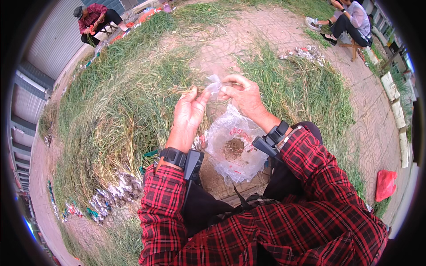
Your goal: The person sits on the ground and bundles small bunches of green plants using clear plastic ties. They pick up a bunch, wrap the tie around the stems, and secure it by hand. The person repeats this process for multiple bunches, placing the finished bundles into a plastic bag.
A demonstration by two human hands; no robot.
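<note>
My left hand [188,111] is raised, palm towards me, with thumb and fingertips around thin grass stems [176,89] that stretch off to the left. Its fingertips meet a small piece of clear plastic film [214,85]. On the film's other side, my right hand [244,94] pinches it between thumb and fingers. Below the hands, between my knees, a crumpled translucent plastic bag [218,146] with red printing lies spread out. Brown soil [234,148] sits in its middle.
Cut green grass lies in a big heap [133,99] at left and another [299,86] at right. Plastic-wrapped bundle ends [116,193] line the lower left. A red plastic bag [386,185] rests at right on paving [369,133]. Two seated people [95,20] [354,21] work farther off.
</note>
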